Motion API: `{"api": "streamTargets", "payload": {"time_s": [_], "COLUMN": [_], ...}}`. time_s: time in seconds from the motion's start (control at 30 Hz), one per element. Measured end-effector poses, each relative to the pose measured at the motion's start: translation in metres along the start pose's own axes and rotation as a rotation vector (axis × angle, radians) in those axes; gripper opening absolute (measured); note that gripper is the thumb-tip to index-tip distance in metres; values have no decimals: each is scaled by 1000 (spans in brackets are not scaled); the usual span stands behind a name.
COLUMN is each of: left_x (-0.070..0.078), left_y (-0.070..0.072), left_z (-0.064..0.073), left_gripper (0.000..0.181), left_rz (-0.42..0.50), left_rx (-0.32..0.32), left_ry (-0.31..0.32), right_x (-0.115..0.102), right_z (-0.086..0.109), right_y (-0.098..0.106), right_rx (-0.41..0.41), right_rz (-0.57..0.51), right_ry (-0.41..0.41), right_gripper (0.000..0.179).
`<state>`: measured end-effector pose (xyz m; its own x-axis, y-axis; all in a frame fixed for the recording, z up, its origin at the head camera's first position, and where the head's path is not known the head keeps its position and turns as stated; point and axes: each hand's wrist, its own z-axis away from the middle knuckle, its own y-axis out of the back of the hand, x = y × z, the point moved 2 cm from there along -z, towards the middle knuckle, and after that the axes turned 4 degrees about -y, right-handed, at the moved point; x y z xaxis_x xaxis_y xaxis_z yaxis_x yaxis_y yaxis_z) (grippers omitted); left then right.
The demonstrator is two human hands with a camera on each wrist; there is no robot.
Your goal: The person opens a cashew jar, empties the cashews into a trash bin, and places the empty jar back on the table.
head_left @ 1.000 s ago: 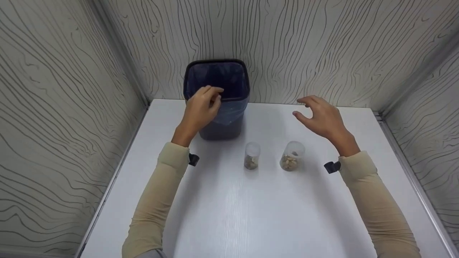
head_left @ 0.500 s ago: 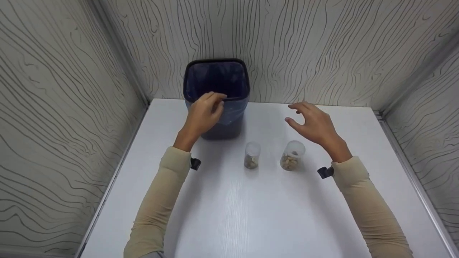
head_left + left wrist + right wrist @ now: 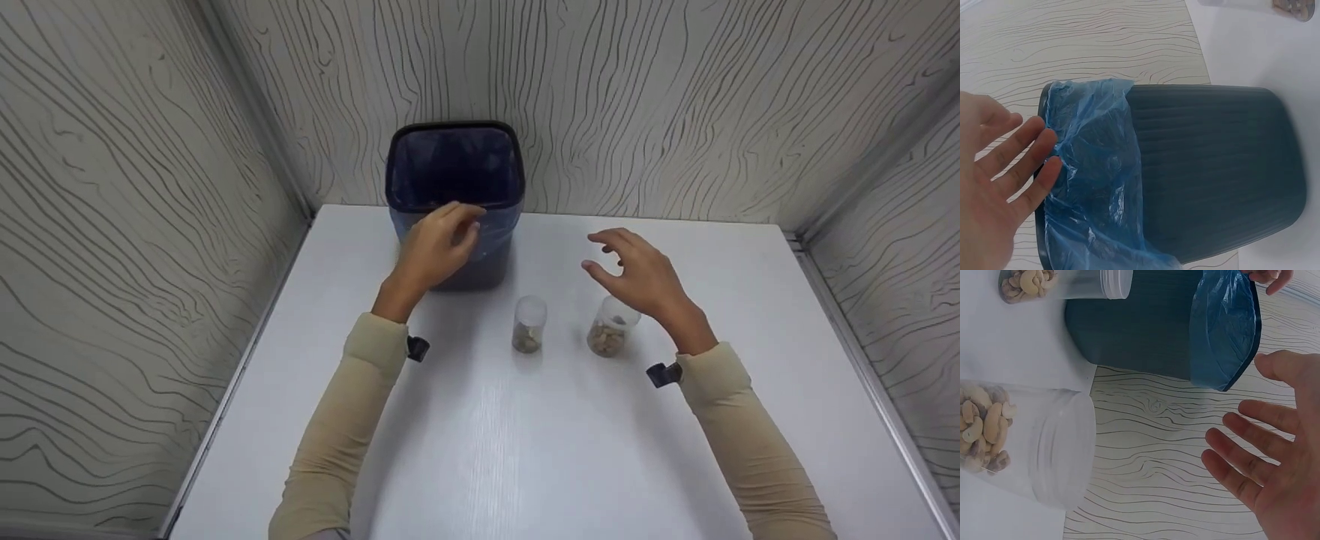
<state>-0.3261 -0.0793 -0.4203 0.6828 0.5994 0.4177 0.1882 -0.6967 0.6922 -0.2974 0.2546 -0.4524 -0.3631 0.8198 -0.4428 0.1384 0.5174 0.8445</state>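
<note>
My left hand [image 3: 437,247] hovers before the front rim of a dark trash bin [image 3: 1219,169], fingers relaxed and holding nothing. A blue plastic bag [image 3: 1098,174] lines the bin and folds over its rim. My right hand [image 3: 637,271] is in the air above the wider clear jar [image 3: 607,337], its fingers loosely spread around nothing. In the right wrist view that jar holds several cashews [image 3: 982,424]. A narrower clear jar [image 3: 529,326], also with nuts at its bottom, stands upright between the hands. In the head view the right hand partly overlaps the wider jar's top.
Both jars stand on a white table [image 3: 480,450]. The bin is at the back left, close to the wood-patterned back wall [image 3: 600,97]. Similar side panels [image 3: 112,262] flank the table. Small black wrist cameras [image 3: 663,374] sit at both cuffs.
My right hand has moved left and toward me, from right of the wider jar to above it. My left hand has drifted slightly right and toward me, off the bin's opening. The jars stay put.
</note>
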Motion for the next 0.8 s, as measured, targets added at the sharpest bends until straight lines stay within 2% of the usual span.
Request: {"api": "streamTargets", "payload": {"time_s": [0.3, 0.8], "left_x": [7, 10], "left_y": [-11, -29], "left_z": [1, 6], "left_gripper": [24, 24], "left_rz": [12, 19], "left_rx": [-44, -122], "left_ry": [-9, -25], "right_x": [0, -3], "right_z": [8, 14], "right_y": [-14, -39], "right_rx": [-14, -42], "right_rz": [-47, -142], "right_ry": [3, -4], "right_gripper": [47, 50]}}
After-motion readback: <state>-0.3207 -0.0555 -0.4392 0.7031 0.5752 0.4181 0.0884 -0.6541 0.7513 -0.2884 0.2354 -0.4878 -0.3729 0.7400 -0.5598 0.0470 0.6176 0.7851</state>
